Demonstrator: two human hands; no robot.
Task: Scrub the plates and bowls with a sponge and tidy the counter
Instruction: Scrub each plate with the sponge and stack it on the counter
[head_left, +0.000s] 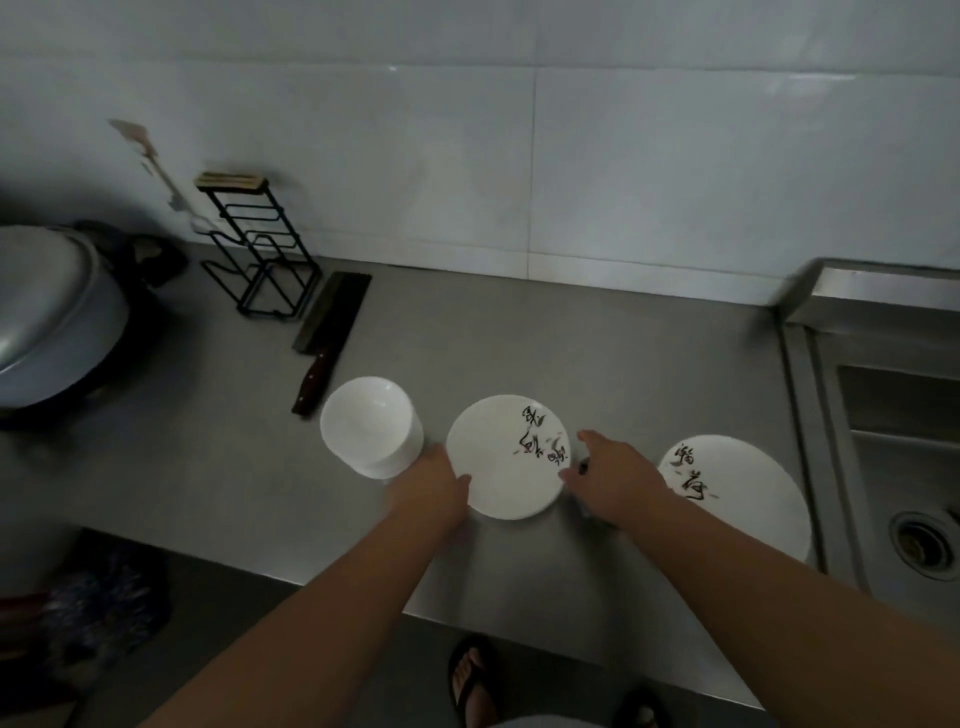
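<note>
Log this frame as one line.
left hand: grips middle plate left rim | right hand: open, at right rim | bowl stack: left | second plate: by sink | sponge: not seen

Dim, greyish light. White tiled wall (571, 156) 12 o'clock, peeling patch upper left. Steel tabletop (597, 338) across centre. Steel sink (893, 415) 3 o'clock. Black wire rack (260, 254) 10 o'clock, against wall. Dark floor (234, 623) 7 o'clock.

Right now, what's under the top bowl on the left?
A stack of white bowls on the counter. The top bowl covers their insides; count unclear.
</note>
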